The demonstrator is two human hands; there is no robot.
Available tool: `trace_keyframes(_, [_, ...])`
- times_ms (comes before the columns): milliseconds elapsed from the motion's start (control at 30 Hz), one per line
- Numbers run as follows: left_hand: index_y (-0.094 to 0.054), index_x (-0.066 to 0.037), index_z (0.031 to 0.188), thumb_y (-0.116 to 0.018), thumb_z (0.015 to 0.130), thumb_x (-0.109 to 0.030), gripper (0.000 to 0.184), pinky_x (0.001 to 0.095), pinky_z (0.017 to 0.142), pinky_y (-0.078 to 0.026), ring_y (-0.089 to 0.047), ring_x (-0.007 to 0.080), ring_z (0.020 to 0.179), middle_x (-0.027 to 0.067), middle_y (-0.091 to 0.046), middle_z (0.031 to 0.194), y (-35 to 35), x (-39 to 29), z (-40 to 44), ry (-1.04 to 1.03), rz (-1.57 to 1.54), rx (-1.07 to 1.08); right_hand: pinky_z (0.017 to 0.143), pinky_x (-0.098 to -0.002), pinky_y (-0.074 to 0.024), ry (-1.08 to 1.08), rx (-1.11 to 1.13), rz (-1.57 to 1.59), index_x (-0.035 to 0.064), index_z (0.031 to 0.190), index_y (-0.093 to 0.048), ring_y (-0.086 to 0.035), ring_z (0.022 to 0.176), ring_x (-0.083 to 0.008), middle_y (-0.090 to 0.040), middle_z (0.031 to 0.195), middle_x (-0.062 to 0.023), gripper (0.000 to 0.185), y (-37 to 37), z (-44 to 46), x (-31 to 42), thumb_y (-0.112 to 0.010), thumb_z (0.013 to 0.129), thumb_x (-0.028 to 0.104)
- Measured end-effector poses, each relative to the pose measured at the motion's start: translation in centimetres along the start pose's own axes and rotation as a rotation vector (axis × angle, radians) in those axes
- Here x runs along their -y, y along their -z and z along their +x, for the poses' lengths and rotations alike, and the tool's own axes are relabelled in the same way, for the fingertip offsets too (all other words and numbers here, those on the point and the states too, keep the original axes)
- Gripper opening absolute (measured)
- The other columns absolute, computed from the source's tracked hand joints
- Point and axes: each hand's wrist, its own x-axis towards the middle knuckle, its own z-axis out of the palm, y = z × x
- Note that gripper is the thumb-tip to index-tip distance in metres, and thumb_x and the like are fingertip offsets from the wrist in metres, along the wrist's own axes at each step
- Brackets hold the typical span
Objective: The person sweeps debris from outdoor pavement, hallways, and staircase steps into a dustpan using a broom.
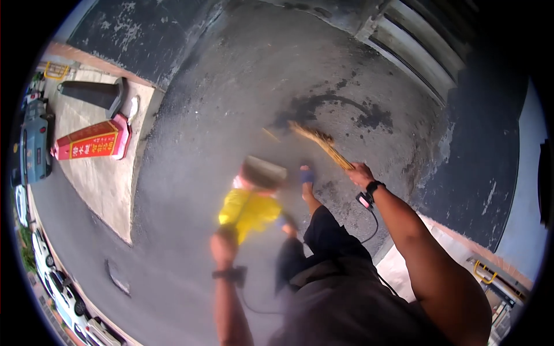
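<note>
My right hand [360,175] is closed round the handle end of a straw broom [323,141]. The bristles point away from me, close to a dark wet patch [346,106] on the ground. My left hand [224,247], smeared by motion, is closed at the top of what looks like a dustpan [264,173] with a pale front edge. Blurred yellow material [249,212] lies between that hand and the pan; whether it is a bag or part of the pan I cannot tell. A thin straw [271,135] lies near the bristles.
Two traffic cones stand at the left, one dark [89,93] and one red with a printed sign [92,141]. Dark peeling walls [473,150] border the grey ground [190,190]. Parked vehicles [66,294] line the far left. My sandalled foot [307,175] is near the pan.
</note>
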Motion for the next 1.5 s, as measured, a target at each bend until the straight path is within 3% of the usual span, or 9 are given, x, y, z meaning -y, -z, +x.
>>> trace_keyframes(167, [-0.072,-0.005,0.103,-0.06,0.085,-0.019,0.026,0.0363,0.071,-0.053,-0.07,0.03,0.079,0.0185,-0.071,0.086,1.0,-0.7,3.6,0.082,-0.021,-0.005,0.076,-0.045,-0.0535,0.087,-0.116,-0.281,0.0034,0.096,-0.068,-0.066,0.091,-0.0417,-0.068,0.092,-0.0245,0.032,-3.0,13.7,6.3,-0.058,0.085,0.032])
trace_keyframes(300, [-0.072,-0.007,0.104,-0.059,0.086,-0.02,0.026,0.0367,0.072,-0.053,-0.071,0.0313,0.082,0.0184,-0.071,0.089,2.3,-1.5,7.0,0.164,0.066,0.047,0.056,-0.0402,-0.0528,0.166,-0.148,-0.131,0.0047,0.091,-0.064,-0.066,0.06,-0.0281,-0.066,0.069,-0.0152,0.026,-8.7,17.8,9.5,-0.062,0.087,0.03])
trace_keyframes(467, [-0.072,-0.008,0.105,-0.062,0.082,-0.021,0.028,0.0386,0.072,-0.054,-0.069,0.0339,0.081,0.0184,-0.07,0.087,2.1,0.8,8.3,0.209,0.168,0.072,0.089,-0.0484,-0.0499,0.139,0.188,-0.283,0.0062,0.108,-0.065,-0.062,0.105,-0.0423,-0.066,0.103,-0.0263,0.034,-16.8,9.0,9.7,-0.063,0.084,0.03])
trace_keyframes(567, [-0.071,-0.009,0.105,-0.063,0.08,-0.022,0.029,0.0397,0.073,-0.054,-0.069,0.0347,0.081,0.0186,-0.07,0.086,2.3,0.6,8.2,0.261,0.173,0.082,0.038,-0.0259,-0.0335,-0.01,0.444,0.025,0.0098,0.106,-0.067,-0.042,0.043,-0.0065,-0.053,0.064,0.0031,0.028,-15.3,4.8,8.3,-0.067,0.084,0.027])
trace_keyframes(667, [-0.071,-0.009,0.105,-0.063,0.08,-0.021,0.029,0.0403,0.074,-0.054,-0.069,0.0355,0.081,0.0189,-0.07,0.086,2.2,0.7,8.3,0.279,0.21,0.099,0.037,-0.0223,-0.0313,-0.044,0.614,0.182,0.013,0.116,-0.066,-0.042,0.043,-0.0056,-0.054,0.065,0.0028,0.029,-11.1,0.0,9.4,-0.064,0.089,0.023])
trace_keyframes(767, [-0.071,-0.009,0.104,-0.062,0.08,-0.021,0.028,0.0412,0.075,-0.054,-0.068,0.0364,0.082,0.0195,-0.07,0.087,2.7,0.0,8.4,0.238,0.175,0.076,0.039,-0.024,-0.0381,-0.122,0.581,0.21,0.0081,0.112,-0.066,-0.049,0.046,-0.0087,-0.058,0.069,-0.0005,0.026,-7.4,-1.8,10.3,-0.061,0.089,0.02])
trace_keyframes(1133, [-0.071,-0.01,0.103,-0.066,0.077,-0.021,0.029,0.0412,0.076,-0.054,-0.069,0.0355,0.084,0.0191,-0.07,0.088,3.1,0.5,7.9,0.287,0.13,0.076,0.036,-0.0246,-0.0323,-0.189,0.364,0.121,0.0137,0.106,-0.063,-0.043,0.044,-0.0067,-0.051,0.064,0.0031,0.017,-4.0,4.0,9.6,-0.058,0.094,0.025])
trace_keyframes(1433, [-0.073,-0.014,0.104,-0.071,0.08,-0.032,0.03,0.04,0.078,-0.055,-0.069,0.0317,0.086,0.0129,-0.072,0.093,3.2,1.0,7.3,0.338,0.215,0.121,0.037,-0.0248,-0.0333,-0.425,0.44,0.225,0.0119,0.074,-0.055,-0.046,0.046,-0.0097,-0.05,0.061,0.0009,0.035,6.1,0.9,0.8,-0.063,0.091,0.042])
trace_keyframes(1500, [-0.074,-0.015,0.104,-0.073,0.08,-0.035,0.031,0.0402,0.078,-0.055,-0.069,0.0316,0.086,0.0111,-0.073,0.093,3.0,0.5,7.0,0.348,0.233,0.127,0.037,-0.0281,-0.0326,-0.394,0.432,0.23,0.0109,0.068,-0.053,-0.046,0.044,-0.0117,-0.05,0.057,-0.0007,0.032,9.0,0.5,-2.0,-0.066,0.088,0.033])
